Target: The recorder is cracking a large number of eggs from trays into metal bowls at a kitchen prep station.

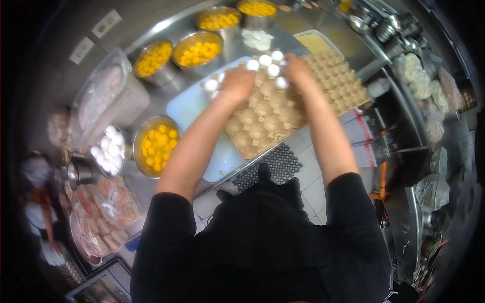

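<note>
A brown egg tray [265, 121] lies in front of me, with several white eggs [265, 60] in its far rows and bare cups in its near part. Over its far left part is my left hand [240, 83], its fingers curled down among the eggs, eggs showing on both sides. My right hand [298, 70] is bent at the tray's far right edge, its fingertips close against an egg. Both hands are slightly blurred, and what lies under the fingers is hidden. Another brown tray [336, 83] with bare cups lies to the right.
A pale blue board [222, 164] lies under the tray. Metal pots of yolks [197, 52] stand behind; a yolk bowl [157, 144] and a bowl of white eggs [109, 151] are at left, by a plastic tub [103, 96] and bagged meat [103, 214]. Bagged goods [419, 76] sit far right.
</note>
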Demonstrator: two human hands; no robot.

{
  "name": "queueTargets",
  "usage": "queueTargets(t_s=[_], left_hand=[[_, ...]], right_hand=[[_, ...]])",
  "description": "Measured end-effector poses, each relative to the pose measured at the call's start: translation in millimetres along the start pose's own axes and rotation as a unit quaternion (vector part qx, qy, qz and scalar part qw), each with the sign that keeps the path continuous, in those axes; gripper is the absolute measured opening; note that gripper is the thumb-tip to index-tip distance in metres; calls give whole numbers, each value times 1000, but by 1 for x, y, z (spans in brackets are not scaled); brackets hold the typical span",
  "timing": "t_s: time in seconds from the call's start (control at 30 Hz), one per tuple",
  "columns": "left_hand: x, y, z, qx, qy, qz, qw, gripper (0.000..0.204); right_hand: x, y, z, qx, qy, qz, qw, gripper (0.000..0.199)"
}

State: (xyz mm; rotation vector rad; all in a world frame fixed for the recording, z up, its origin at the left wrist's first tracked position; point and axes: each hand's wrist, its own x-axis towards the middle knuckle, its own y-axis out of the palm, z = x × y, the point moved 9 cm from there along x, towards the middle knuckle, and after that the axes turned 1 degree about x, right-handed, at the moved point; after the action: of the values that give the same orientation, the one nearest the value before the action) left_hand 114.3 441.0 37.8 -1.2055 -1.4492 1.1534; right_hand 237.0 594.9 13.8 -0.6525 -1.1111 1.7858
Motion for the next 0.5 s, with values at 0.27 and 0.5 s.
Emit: queueTargets(t_s=[0.27,0.5], left_hand=[[-60,-34,73,-428,-98,-122,890,42],[-215,-9,107,-783,-197,-136,574,38]], right_hand=[[-8,-7,-1,12,-34,-54,998,41],[-41,-16,3,727,-17,82,681,45]])
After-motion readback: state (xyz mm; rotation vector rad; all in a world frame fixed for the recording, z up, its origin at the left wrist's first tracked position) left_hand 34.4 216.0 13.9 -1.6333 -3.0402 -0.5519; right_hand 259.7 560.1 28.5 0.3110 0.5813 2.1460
